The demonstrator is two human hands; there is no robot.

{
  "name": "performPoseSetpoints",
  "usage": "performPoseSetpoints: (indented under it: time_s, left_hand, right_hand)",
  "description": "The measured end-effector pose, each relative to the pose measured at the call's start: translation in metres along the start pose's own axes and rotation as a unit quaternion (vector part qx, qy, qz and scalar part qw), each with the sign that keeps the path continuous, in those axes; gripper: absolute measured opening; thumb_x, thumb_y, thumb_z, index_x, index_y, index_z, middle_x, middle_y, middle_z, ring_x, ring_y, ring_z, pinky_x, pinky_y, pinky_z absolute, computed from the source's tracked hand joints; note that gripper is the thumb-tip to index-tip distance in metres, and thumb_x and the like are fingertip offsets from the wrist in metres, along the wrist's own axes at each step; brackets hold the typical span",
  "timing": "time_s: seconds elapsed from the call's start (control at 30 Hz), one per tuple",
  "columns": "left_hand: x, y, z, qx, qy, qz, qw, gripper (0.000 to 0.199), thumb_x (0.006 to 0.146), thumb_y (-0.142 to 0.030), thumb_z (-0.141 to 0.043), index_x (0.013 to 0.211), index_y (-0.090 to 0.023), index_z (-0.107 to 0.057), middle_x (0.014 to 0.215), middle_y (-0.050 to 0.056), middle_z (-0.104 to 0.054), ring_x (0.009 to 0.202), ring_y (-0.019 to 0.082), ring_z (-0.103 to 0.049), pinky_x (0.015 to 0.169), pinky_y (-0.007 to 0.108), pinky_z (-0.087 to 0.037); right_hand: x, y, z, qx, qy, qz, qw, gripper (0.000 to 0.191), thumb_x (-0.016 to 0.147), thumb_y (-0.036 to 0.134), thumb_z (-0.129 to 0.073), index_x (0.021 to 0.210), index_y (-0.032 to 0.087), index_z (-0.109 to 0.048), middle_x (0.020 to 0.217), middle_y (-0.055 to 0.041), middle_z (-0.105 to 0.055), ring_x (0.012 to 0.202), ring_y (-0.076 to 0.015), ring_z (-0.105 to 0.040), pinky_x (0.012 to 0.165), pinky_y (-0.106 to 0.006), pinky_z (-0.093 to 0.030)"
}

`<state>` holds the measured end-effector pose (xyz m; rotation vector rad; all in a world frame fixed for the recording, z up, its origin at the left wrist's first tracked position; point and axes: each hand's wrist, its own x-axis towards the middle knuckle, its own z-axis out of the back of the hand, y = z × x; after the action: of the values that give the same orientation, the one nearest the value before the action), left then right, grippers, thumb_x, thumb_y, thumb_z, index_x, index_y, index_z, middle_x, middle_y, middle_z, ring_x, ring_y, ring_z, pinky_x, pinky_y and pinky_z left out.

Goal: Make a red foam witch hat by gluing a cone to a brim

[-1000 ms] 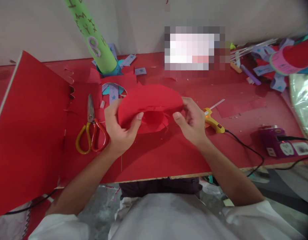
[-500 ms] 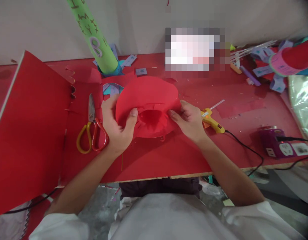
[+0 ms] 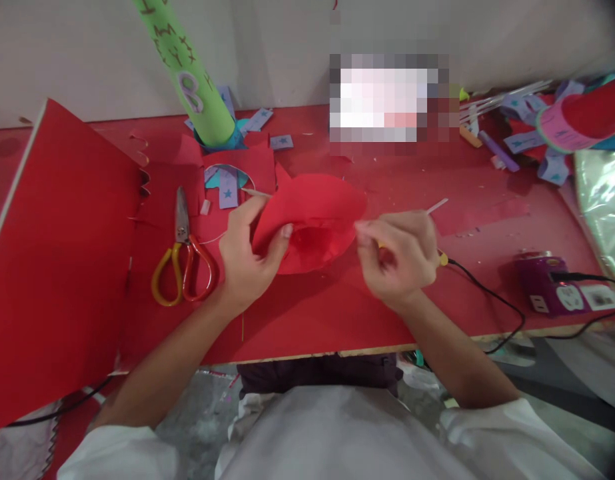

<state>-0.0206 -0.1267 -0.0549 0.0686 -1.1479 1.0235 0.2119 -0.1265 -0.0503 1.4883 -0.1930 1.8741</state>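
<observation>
My left hand (image 3: pixel 250 250) grips a round red paper piece (image 3: pixel 332 197) by its left side, thumb on top beside the hole and the other fingers underneath. The piece is tilted, and folded paper rings its central hole. My right hand (image 3: pixel 402 257) is closed, thumb and fingertips pinched together close to the piece's right edge. What they hold, if anything, cannot be made out. Behind this hand lies a yellow glue gun (image 3: pixel 443 259), mostly covered, with its clear glue stick (image 3: pixel 437 205) poking out. Scissors (image 3: pixel 183 250) with yellow and orange handles rest left of my left hand.
A large red board (image 3: pixel 67 267) stands at the left. A green paper tube (image 3: pixel 197 87) rises at the back. A purple power adapter (image 3: pixel 544 283) with a black cord (image 3: pixel 497 297) sits at the right, near a red tube with a pink band (image 3: pixel 562 127). Paper scraps (image 3: pixel 228 187) lie about.
My right hand has left its hold on the paper's right side, moved slightly right and closed into a pinch. The paper, in my left hand, has shifted right and tilted.
</observation>
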Motion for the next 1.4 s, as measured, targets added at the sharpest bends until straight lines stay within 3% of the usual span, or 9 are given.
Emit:
performPoseSetpoints:
  time_s: [0.13,0.3,0.53,0.7,0.8,1.0,1.2,1.4]
  left_hand:
    - [-0.003,-0.002,-0.002,0.014,0.026,-0.020,0.999,0.037,0.106,-0.044,-0.064,0.136,-0.023,-0.061,0.119,0.006,-0.074,0.108,0.021,-0.074,0.100,0.036,-0.059]
    - [-0.003,-0.002,-0.001,0.006,0.049,-0.024,0.999,0.032,0.109,-0.040,-0.060,0.137,-0.023,-0.059,0.119,0.006,-0.074,0.108,0.020,-0.075,0.098,0.033,-0.059]
    - [-0.001,-0.003,0.000,-0.011,0.072,0.024,0.997,0.032,0.109,-0.045,-0.059,0.134,-0.023,-0.059,0.120,0.006,-0.073,0.109,0.021,-0.074,0.099,0.035,-0.059]
    - [-0.001,-0.006,0.002,-0.019,0.086,0.037,0.995,0.033,0.109,-0.044,-0.060,0.134,-0.022,-0.060,0.121,0.007,-0.074,0.110,0.022,-0.074,0.098,0.036,-0.060]
    - [-0.002,-0.010,0.002,-0.029,0.094,0.028,0.995,0.031,0.108,-0.041,-0.061,0.133,-0.023,-0.060,0.118,0.007,-0.075,0.106,0.021,-0.076,0.093,0.033,-0.060]
    - [-0.003,-0.013,0.000,-0.060,0.085,0.026,0.994,0.027,0.108,-0.041,-0.062,0.129,-0.023,-0.062,0.114,0.005,-0.076,0.101,0.019,-0.076,0.090,0.032,-0.060]
    - [-0.001,-0.010,0.001,-0.029,0.075,0.012,0.997,0.029,0.108,-0.041,-0.060,0.130,-0.022,-0.061,0.115,0.006,-0.075,0.104,0.019,-0.076,0.091,0.032,-0.060]
    - [-0.001,-0.007,0.000,-0.029,0.076,0.034,0.996,0.033,0.108,-0.046,-0.058,0.131,-0.023,-0.060,0.119,0.006,-0.073,0.109,0.022,-0.074,0.102,0.038,-0.058]
  right_hand:
    - [-0.006,0.012,-0.005,-0.029,0.072,0.056,0.995,0.021,0.101,0.020,-0.072,0.119,0.029,-0.076,0.097,-0.0019,-0.077,0.084,-0.0188,-0.069,0.081,-0.037,-0.056]
    - [-0.010,0.013,-0.010,-0.035,0.112,0.039,0.992,0.026,0.101,0.020,-0.073,0.124,0.031,-0.077,0.104,-0.0030,-0.080,0.092,-0.0195,-0.073,0.085,-0.038,-0.055]
    - [-0.014,0.013,-0.010,-0.030,0.112,0.029,0.993,0.028,0.102,0.018,-0.071,0.125,0.032,-0.077,0.101,-0.0026,-0.076,0.089,-0.0178,-0.068,0.083,-0.036,-0.051]
    - [-0.022,0.009,-0.010,-0.032,0.120,0.081,0.989,0.041,0.098,0.013,-0.075,0.132,0.035,-0.075,0.104,-0.0024,-0.076,0.091,-0.0193,-0.064,0.084,-0.036,-0.050]
    - [-0.022,0.008,-0.010,-0.039,0.128,0.092,0.987,0.035,0.099,0.015,-0.074,0.123,0.040,-0.078,0.104,-0.0004,-0.077,0.092,-0.0202,-0.064,0.082,-0.037,-0.050]
    - [-0.025,0.004,-0.013,-0.030,0.152,0.049,0.987,0.028,0.103,0.021,-0.066,0.113,0.044,-0.079,0.101,0.0011,-0.077,0.092,-0.0206,-0.064,0.083,-0.040,-0.049]
    - [-0.023,0.004,-0.012,-0.106,0.144,0.100,0.979,0.023,0.102,0.023,-0.066,0.101,0.041,-0.081,0.093,0.0025,-0.079,0.084,-0.0213,-0.063,0.079,-0.040,-0.052]
    - [-0.018,0.006,-0.012,-0.097,0.112,0.119,0.982,0.021,0.100,0.019,-0.071,0.098,0.038,-0.080,0.092,0.0030,-0.078,0.084,-0.0200,-0.061,0.077,-0.038,-0.050]
